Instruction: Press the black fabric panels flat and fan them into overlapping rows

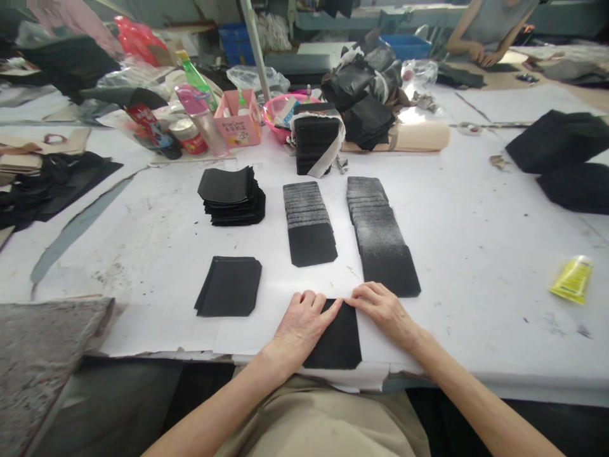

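A black leather piece (339, 339) lies flat on the white table (476, 254) at the near edge. My left hand (304, 324) rests palm down on its left half, fingers stretched out. My right hand (383, 311) presses its fingertips on the piece's top right corner, fingers flat. Beyond them lie two fanned rows of black pieces with grey edges, one in the middle (309, 222) and one to the right (380, 235). A neat pile of black pieces (232, 195) stands further left, and a thin stack (229, 285) lies nearer me on the left.
A yellow glue tube (572, 278) lies at the right. Bottles, a pink box (238, 117), a pink bowl and bundles of black leather (361, 95) crowd the back. Dark fabric (561, 152) sits far right. Another person works at the far table (490, 32). Grey felt (42, 343) covers the near left.
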A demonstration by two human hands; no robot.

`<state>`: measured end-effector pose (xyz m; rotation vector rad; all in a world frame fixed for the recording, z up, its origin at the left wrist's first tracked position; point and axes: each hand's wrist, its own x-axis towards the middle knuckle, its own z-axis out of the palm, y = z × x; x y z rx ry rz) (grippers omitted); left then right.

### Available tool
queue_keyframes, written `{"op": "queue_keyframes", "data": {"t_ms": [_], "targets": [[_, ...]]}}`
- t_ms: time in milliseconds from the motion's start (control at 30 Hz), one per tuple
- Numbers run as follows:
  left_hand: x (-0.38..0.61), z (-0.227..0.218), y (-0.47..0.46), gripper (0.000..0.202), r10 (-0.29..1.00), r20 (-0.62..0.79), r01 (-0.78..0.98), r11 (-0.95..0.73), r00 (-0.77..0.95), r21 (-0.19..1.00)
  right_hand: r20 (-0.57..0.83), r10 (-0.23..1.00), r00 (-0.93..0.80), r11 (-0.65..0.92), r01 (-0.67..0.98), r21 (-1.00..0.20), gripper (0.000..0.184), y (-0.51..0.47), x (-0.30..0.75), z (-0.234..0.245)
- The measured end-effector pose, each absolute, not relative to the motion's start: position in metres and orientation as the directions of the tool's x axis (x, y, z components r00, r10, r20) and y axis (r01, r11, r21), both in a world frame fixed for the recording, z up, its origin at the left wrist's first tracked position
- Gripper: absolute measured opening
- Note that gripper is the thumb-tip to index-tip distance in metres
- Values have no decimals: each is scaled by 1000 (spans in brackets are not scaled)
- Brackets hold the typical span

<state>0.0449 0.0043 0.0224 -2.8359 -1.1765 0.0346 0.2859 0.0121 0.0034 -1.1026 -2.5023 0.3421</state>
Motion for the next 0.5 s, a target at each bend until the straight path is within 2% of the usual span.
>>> {"op": "queue_keyframes", "data": {"t_ms": [200, 333, 400, 500], "targets": [[47, 24, 4, 47, 726, 10, 725, -685, 687, -66, 247, 793, -557, 600, 646, -472, 30, 4, 289, 3], [47, 23, 3, 45, 735, 18, 734, -677, 678, -51, 342, 833, -434, 553, 628, -548, 29, 1, 288, -2], [46, 22, 3, 45, 736, 29, 737, -674, 676, -51, 371, 849, -377, 528, 650, -546, 30, 0, 285, -4], [47, 21, 3, 46, 737, 39, 738, -672, 675, -57, 344, 836, -427, 546, 702, -456, 34, -1, 280, -4]]}}
